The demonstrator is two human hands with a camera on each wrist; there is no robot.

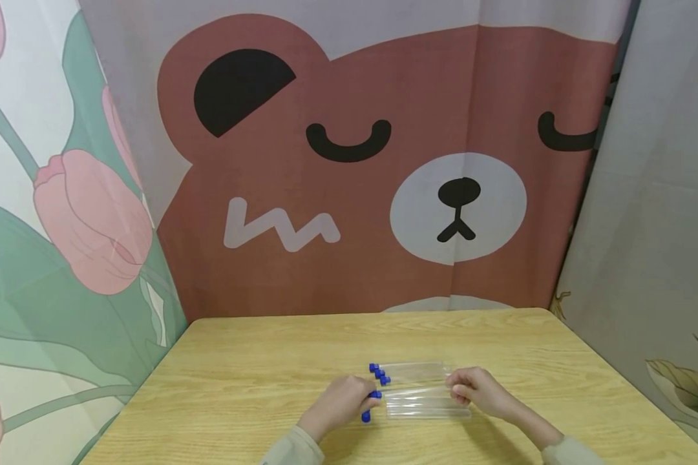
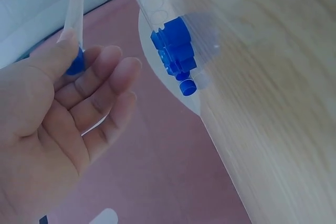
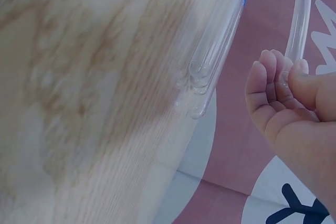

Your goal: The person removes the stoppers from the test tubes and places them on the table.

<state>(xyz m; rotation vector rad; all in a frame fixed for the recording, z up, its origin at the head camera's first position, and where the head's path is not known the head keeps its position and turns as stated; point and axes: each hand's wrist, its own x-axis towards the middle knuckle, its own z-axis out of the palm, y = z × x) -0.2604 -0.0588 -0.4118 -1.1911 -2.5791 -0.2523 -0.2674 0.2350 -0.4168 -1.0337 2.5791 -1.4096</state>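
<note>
A clear tube [image 2: 75, 17] with a blue cap [image 2: 77, 62] is held above the table between both hands. My left hand [image 1: 343, 400] pinches the capped end between thumb and index finger; its other fingers are loosely bent. At the opposite end, my right hand [image 3: 294, 98] pinches the clear tube between thumb and fingertips. More clear tubes [image 1: 427, 410] lie side by side on the tabletop below and beyond the hands. Their blue caps [image 2: 176, 48] cluster at the left ends. One blue cap [image 1: 366, 416] shows just under the left hand; whether a tube is attached cannot be told.
The wood-grain table [image 1: 238, 368] reaches back to a curtain [image 1: 360, 213] printed with a bear face. A flower-patterned curtain [image 1: 93, 219] hangs along the left side, and a pale curtain [image 1: 640, 226] along the right.
</note>
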